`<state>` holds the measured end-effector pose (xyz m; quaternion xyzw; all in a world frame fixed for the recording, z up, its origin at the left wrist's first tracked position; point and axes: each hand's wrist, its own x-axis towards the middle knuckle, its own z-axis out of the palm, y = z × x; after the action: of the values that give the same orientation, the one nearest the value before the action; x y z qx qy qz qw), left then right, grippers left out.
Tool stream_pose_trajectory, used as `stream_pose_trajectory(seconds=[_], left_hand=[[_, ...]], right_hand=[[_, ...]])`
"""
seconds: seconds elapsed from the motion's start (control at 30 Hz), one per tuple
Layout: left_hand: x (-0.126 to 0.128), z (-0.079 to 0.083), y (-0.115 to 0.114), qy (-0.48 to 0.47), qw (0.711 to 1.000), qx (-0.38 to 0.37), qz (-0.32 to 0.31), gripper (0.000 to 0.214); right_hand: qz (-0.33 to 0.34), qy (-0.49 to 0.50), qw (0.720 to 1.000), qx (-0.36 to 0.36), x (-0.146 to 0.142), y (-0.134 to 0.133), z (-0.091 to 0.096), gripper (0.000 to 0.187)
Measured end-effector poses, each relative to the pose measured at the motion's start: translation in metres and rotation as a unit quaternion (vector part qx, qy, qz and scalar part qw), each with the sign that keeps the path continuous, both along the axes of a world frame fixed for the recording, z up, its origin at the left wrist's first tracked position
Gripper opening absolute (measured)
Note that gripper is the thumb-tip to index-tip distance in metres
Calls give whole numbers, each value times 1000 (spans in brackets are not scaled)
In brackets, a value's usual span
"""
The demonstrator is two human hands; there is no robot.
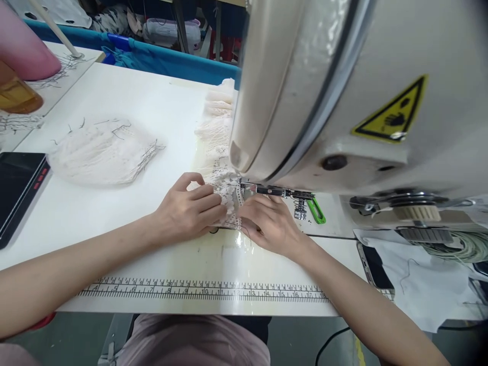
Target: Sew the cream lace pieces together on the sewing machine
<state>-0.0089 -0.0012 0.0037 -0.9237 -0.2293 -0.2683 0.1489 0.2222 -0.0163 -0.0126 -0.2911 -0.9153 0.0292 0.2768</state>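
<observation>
A strip of cream lace fabric [229, 190] lies under the needle area of a sewing machine [290, 101], and its gathered part runs back along the machine's left side. My left hand [192, 208] rests on the lace's left edge with curled fingers closed on it. On the other side, my right hand [270, 221] holds the lace's right edge between thumb and fingers, just in front of the presser foot [267, 189]. The machine's metal parts partly hide my right fingertips. The needle itself is too small to make out.
A gathered cream fabric piece [104, 152] with loose threads lies left, beside a black device [21, 188]. A printed ruler [206, 291] runs along the table's front edge. Right are a green clip-like piece [316, 211], a phone [375, 267] and white cloth [423, 284].
</observation>
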Motion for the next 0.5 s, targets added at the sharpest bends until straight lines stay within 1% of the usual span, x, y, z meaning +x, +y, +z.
stream_pose_trajectory(seconds=[0.13,0.2,0.27,0.33,0.4,0.5], left_hand=[[-2,-1,-4,35,999,-7,5,19],[-3,-2,-6,43,999,-7,6,21],[-3,-3,-7,38,999,13,-10,21],[-3,-2,-8,31,999,32,-24,22],[-2,0,-8,30,998,43,-33,22],[-1,4,-7,35,997,58,-37,22]], right_hand=[[16,17,998,62,-3,-1,4,9],[30,32,996,81,-4,-2,7,8],[39,39,995,89,-4,-3,8,9],[33,33,995,91,-3,-3,8,7],[28,33,995,94,-2,-3,8,8],[44,42,995,85,-1,-2,8,10]])
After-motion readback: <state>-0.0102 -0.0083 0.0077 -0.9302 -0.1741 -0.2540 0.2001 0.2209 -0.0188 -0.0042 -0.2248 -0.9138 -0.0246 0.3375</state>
